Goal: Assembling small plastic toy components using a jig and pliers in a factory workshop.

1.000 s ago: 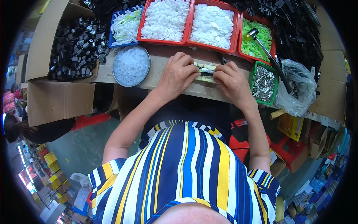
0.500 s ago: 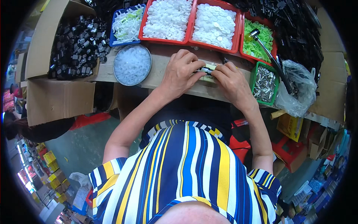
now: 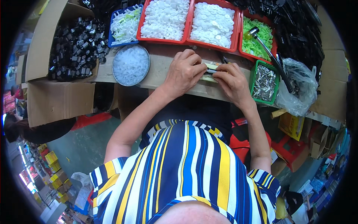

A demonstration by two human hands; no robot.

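Note:
My left hand [image 3: 185, 72] and my right hand [image 3: 233, 83] meet over the bench, both closed in a pinch. Between their fingertips is a small, narrow black-and-silver part [image 3: 211, 71], gripped from either end and mostly hidden by the fingers. A pale yellow block [image 3: 213, 66] lies just beneath and behind it on the wooden bench [image 3: 158, 71]. Beyond my right fingers rests a dark, thin tool [image 3: 223, 58], its kind unclear. The green tray [image 3: 276, 89] of small metal pieces stands to the right of that hand.
A round bowl [image 3: 149, 64] of translucent pieces stands left. Behind are a blue tray [image 3: 110, 39], red trays [image 3: 189, 26] of white parts and a red tray [image 3: 275, 48] of green parts with a hammer [image 3: 266, 46] across it. Cardboard box [image 3: 61, 100] and plastic bag [image 3: 298, 93] flank them.
Both hands have shifted slightly, the fingertips drawing closer over the part, so less of it shows. A dark shape with pale patches has appeared at the lower right.

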